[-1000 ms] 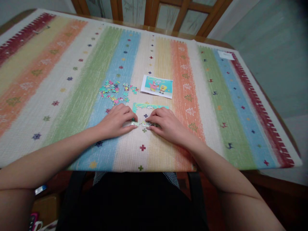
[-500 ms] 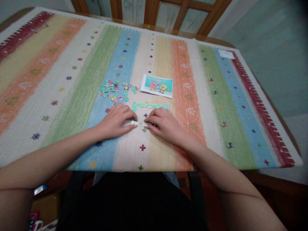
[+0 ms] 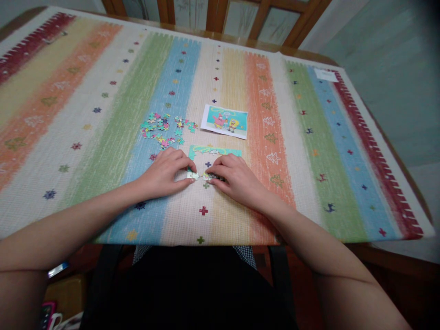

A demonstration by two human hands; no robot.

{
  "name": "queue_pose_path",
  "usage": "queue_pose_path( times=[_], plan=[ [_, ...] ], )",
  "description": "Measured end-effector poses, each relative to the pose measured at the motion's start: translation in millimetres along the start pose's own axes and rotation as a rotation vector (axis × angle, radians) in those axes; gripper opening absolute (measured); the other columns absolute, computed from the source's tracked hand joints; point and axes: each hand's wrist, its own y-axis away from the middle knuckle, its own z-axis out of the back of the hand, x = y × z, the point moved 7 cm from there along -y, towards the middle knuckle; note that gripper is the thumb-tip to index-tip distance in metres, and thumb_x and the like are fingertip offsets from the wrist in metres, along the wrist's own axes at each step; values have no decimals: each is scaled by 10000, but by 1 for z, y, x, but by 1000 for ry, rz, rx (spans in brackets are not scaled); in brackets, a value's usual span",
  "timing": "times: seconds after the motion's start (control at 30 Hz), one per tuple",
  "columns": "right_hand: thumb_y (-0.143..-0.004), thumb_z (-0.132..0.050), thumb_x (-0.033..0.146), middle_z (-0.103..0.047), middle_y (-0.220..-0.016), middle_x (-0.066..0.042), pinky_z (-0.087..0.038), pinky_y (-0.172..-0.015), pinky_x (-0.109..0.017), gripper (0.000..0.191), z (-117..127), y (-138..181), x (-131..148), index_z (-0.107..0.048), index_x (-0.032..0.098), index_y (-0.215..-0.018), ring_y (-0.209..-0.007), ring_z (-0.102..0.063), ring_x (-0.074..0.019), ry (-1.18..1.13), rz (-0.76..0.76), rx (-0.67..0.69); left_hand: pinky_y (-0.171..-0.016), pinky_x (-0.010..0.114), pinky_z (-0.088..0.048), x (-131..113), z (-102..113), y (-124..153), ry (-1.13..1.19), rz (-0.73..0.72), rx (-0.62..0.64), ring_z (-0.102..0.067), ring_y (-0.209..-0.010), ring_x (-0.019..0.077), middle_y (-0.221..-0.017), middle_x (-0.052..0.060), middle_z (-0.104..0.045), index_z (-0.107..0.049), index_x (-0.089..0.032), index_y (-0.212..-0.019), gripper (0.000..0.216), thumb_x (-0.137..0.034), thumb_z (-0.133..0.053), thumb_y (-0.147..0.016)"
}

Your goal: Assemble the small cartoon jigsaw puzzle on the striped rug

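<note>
A partly joined jigsaw puzzle [image 3: 197, 149] lies flat on the tablecloth, its teal top strip showing beyond my fingers. My left hand [image 3: 170, 172] pinches the puzzle pieces [image 3: 193, 175] at the lower left corner between thumb and fingertips. Across a small gap, my right hand [image 3: 235, 178] grips more puzzle pieces [image 3: 206, 176] of the bottom strip, mostly covered by its fingers. A printed picture card [image 3: 225, 121] with cartoon figures lies just behind the puzzle. Loose puzzle pieces [image 3: 154, 126] are scattered in a pile beyond my left hand.
The striped tablecloth [image 3: 202, 224] covers the table, whose front edge runs close to my body. A small white paper [image 3: 326, 75] lies at the far right corner. Wooden framed doors [image 3: 213, 18] stand behind the table.
Both hands keep almost the same place and grip at the puzzle's bottom strip. The view has shifted very slightly; no piece has visibly moved.
</note>
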Motion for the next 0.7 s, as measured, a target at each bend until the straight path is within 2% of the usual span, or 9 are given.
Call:
queue_pose_path(
  times=[0.3,0.7],
  plan=[
    [-1051,-666,283,-696,-1148,-116,-429,-945,-435,185,1,1,0,-781,211,-1178,-1103,-583,-295,-20,9,-8,-1016,459,-398,0,3,0,42,-1,-16,-567,-1081,276,-1068,63,-668,-718,-228,-1130,292,-459,-590,-1005],
    [-1057,-663,310,-691,-1138,-106,-415,-949,-434,167,-1,0,0,-775,227,-1148,-1096,-571,-290,-16,-3,-23,-1010,457,-408,1,2,-1,15,-11,-41,-562,-1066,276,-1064,60,-673,-719,-236,-1118,254,-436,-623,-993]
  ],
)
